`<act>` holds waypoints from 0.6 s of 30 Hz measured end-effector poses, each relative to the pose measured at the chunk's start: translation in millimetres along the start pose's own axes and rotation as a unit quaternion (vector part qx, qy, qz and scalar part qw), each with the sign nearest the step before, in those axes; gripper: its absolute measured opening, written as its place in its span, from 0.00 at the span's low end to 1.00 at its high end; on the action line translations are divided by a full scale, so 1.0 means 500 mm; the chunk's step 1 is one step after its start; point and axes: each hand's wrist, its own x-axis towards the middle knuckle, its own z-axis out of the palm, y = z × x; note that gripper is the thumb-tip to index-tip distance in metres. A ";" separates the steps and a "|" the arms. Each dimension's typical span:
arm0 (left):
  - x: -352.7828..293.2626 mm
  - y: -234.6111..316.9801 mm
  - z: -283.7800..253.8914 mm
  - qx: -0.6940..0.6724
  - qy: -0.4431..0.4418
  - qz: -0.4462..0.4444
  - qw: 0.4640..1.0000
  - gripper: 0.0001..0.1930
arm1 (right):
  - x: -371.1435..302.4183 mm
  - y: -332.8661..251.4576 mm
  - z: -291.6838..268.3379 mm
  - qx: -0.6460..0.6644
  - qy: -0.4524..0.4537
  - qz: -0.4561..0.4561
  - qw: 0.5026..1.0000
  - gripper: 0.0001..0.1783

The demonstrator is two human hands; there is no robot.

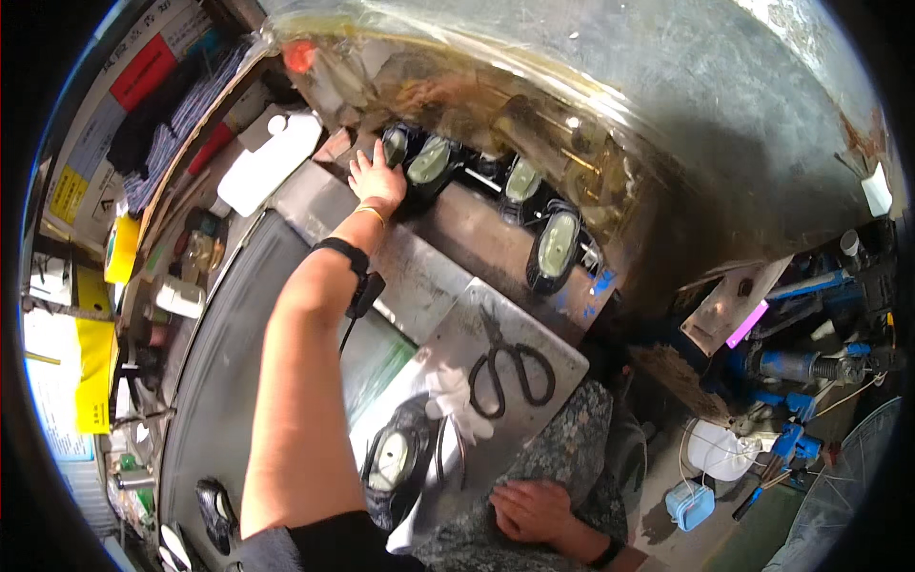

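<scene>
My left hand (376, 181) reaches far forward with its fingers spread. It is at the left end of a row of dark shoes with pale green insides, its fingertips against the leftmost shoe (395, 145); no closed grip shows. Beside that are a second shoe (430, 162), a third shoe (521, 181) and a nearer shoe (557, 243). My right hand (530, 511) rests on the dark flowered cloth (562, 448) over my lap, loosely bent, with nothing visible in it. Between my arms lie black-handled scissors (496, 367) on a metal plate (562, 357), near another dark shoe (393, 462).
A dark belt (224, 381) runs along my left, carrying a black shoe (215, 515) near its lower end. A white plastic jug (272, 162) lies beyond it. A large metal hood (686, 105) with a clear plastic curtain (562, 133) overhangs the row. Blue-handled tools (791, 443) and a blue basket (690, 503) are at right.
</scene>
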 end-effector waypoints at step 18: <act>-0.886 -0.200 -0.511 -0.580 -0.240 -0.107 0.771 0.32 | -0.011 -0.156 0.009 0.184 0.079 0.142 0.970 0.23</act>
